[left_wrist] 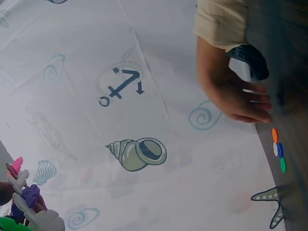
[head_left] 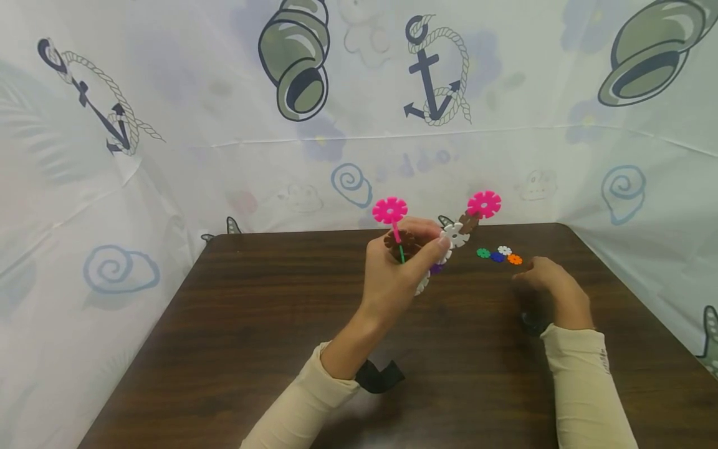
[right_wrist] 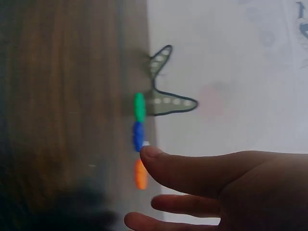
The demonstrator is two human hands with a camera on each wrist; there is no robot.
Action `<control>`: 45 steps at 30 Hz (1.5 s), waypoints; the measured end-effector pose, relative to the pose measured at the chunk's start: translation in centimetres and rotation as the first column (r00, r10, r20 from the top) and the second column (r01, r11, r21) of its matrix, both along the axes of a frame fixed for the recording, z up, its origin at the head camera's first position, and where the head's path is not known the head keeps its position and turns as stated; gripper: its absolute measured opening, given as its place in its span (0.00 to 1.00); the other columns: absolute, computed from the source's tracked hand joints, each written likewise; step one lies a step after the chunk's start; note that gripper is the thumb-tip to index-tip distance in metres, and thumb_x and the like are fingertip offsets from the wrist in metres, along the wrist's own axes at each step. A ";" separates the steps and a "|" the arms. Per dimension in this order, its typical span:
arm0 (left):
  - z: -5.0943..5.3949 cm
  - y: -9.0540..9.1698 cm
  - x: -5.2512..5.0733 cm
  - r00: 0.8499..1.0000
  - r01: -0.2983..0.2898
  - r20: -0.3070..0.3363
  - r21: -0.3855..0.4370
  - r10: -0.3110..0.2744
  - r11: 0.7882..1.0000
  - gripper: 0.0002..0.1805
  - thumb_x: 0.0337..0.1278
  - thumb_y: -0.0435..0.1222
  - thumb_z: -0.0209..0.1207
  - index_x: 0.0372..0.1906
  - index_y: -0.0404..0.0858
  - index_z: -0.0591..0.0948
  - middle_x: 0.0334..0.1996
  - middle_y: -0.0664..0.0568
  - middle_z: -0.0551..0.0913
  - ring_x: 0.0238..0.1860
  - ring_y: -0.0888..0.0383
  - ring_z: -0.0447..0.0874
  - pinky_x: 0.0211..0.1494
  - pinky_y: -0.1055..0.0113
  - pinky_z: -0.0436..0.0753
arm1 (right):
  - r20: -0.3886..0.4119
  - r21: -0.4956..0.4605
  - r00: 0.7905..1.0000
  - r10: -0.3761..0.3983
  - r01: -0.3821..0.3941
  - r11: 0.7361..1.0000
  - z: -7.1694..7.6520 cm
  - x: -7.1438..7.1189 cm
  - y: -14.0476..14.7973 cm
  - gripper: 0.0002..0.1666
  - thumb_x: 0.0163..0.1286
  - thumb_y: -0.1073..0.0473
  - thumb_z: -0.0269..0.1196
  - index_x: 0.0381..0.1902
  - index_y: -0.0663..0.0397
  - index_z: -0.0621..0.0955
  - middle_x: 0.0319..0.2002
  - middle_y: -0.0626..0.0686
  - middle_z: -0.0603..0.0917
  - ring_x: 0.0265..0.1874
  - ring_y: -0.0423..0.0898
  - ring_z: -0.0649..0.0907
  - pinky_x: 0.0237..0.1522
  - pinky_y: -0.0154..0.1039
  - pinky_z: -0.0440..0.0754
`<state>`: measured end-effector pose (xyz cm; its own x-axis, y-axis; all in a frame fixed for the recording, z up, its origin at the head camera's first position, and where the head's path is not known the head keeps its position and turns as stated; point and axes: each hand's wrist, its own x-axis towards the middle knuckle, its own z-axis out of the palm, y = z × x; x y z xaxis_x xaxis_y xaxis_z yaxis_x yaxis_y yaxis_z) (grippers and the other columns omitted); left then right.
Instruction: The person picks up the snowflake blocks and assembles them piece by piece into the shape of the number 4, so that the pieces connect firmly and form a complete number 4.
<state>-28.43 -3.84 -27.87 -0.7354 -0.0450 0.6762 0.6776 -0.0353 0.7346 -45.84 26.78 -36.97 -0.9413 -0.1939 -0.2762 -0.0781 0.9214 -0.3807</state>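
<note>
My left hand (head_left: 387, 274) grips an assembly of interlocking snowflake discs (head_left: 455, 236) above the table, thumb against a white disc. Two pink discs (head_left: 389, 210) top its two branches; brown, white, purple and green pieces show lower down, partly behind the fingers. In the left wrist view only part of the assembly (left_wrist: 31, 196) appears, at the lower left corner. My right hand (head_left: 555, 288) is just right of several loose discs on the table: green (head_left: 483, 253), blue (head_left: 497, 257), white (head_left: 505, 250) and orange (head_left: 515, 259). Its fingers (right_wrist: 185, 205) are loosely extended, holding nothing visible.
The dark wooden table (head_left: 252, 324) spreads below both hands. A printed white cloth (head_left: 224, 168) hangs behind it and at the sides. A black strap (head_left: 379, 376) hangs at the left wrist, and a dark band (left_wrist: 249, 60) sits at the right wrist.
</note>
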 end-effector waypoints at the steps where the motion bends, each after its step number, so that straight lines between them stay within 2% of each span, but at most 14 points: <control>1: 0.0 0.0 0.0 1.000 -0.001 -0.002 -0.001 0.001 1.000 0.08 0.61 0.32 0.65 0.41 0.30 0.86 0.41 0.40 0.86 0.35 0.61 0.84 0.39 0.72 0.85 | 0.007 -0.002 1.000 -0.004 0.004 1.000 -0.3 -0.1 -0.1 0.43 0.74 0.50 0.59 0.62 0.90 0.63 0.61 0.86 0.69 0.60 0.80 0.72 0.65 0.70 0.73; 5: 0.0 -0.1 0.0 1.000 0.005 -0.010 0.005 -0.005 1.000 0.08 0.62 0.32 0.65 0.40 0.30 0.86 0.41 0.39 0.86 0.34 0.61 0.83 0.38 0.72 0.85 | 0.051 -0.016 0.998 -0.038 0.039 0.999 -1.3 -0.5 -0.2 0.50 0.75 0.47 0.58 0.66 0.93 0.55 0.65 0.88 0.62 0.65 0.81 0.68 0.70 0.71 0.67; 8: 0.0 0.0 0.0 1.000 0.010 -0.011 0.009 -0.010 1.000 0.08 0.62 0.32 0.65 0.40 0.29 0.85 0.41 0.39 0.86 0.34 0.61 0.84 0.38 0.72 0.85 | 0.050 -0.014 0.997 -0.064 0.065 0.998 -1.9 -0.7 -0.2 0.53 0.76 0.42 0.57 0.67 0.91 0.55 0.66 0.89 0.60 0.65 0.83 0.66 0.70 0.73 0.66; 12: 0.1 0.0 0.1 1.000 0.008 -0.015 0.002 -0.008 1.000 0.08 0.61 0.31 0.65 0.41 0.29 0.85 0.41 0.38 0.86 0.35 0.62 0.84 0.39 0.71 0.85 | 0.026 -0.009 0.994 -0.106 0.106 0.994 -2.8 -1.3 -0.3 0.58 0.76 0.35 0.54 0.68 0.91 0.55 0.66 0.90 0.56 0.64 0.85 0.62 0.69 0.75 0.65; 18: 0.0 0.0 0.2 1.000 0.003 -0.005 -0.006 -0.003 1.000 0.08 0.61 0.31 0.65 0.40 0.29 0.85 0.42 0.38 0.86 0.36 0.63 0.84 0.39 0.70 0.86 | -0.024 -0.035 0.986 -0.168 0.167 0.985 -4.2 -2.3 -0.6 0.63 0.74 0.31 0.53 0.69 0.91 0.52 0.66 0.90 0.53 0.64 0.83 0.60 0.70 0.75 0.63; 24: -0.1 0.0 0.1 1.000 0.002 0.002 -0.011 -0.002 1.000 0.08 0.61 0.32 0.65 0.41 0.29 0.85 0.42 0.38 0.86 0.36 0.64 0.84 0.39 0.71 0.85 | -0.074 -0.068 0.983 -0.166 0.161 0.985 -5.0 -3.4 -0.8 0.63 0.74 0.31 0.54 0.69 0.91 0.51 0.65 0.90 0.54 0.63 0.84 0.59 0.69 0.75 0.64; 31: -0.1 0.2 -0.1 1.000 0.014 0.000 0.003 -0.014 1.000 0.08 0.61 0.30 0.65 0.40 0.28 0.85 0.42 0.36 0.86 0.36 0.64 0.83 0.39 0.72 0.84 | -0.075 -0.118 0.982 -0.175 0.165 0.979 -4.7 -3.9 -1.4 0.58 0.75 0.33 0.55 0.74 0.81 0.52 0.65 0.87 0.54 0.64 0.81 0.58 0.68 0.77 0.64; 38: -0.1 0.5 -0.2 1.000 0.012 -0.006 0.003 -0.012 1.000 0.07 0.60 0.30 0.66 0.40 0.28 0.85 0.41 0.36 0.86 0.35 0.65 0.83 0.39 0.71 0.84 | -0.118 -0.126 0.983 -0.140 0.125 0.984 -4.4 -4.3 -1.4 0.43 0.79 0.47 0.55 0.72 0.78 0.58 0.65 0.88 0.56 0.63 0.83 0.60 0.67 0.76 0.64; 45: -0.3 0.4 -0.1 1.000 0.010 0.005 0.005 -0.010 1.000 0.08 0.61 0.30 0.65 0.40 0.28 0.85 0.41 0.36 0.85 0.34 0.64 0.82 0.38 0.71 0.84 | -0.103 -0.175 0.984 -0.147 0.127 0.976 -4.6 -4.6 -1.6 0.34 0.79 0.55 0.54 0.70 0.76 0.61 0.67 0.84 0.61 0.64 0.82 0.62 0.68 0.73 0.63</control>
<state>-28.57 -3.45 -28.12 -0.7389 -0.0406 0.6726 0.6739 -0.0455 0.7375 -50.39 25.17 -41.56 -0.9856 -0.0952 -0.1396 -0.0075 0.8503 -0.5263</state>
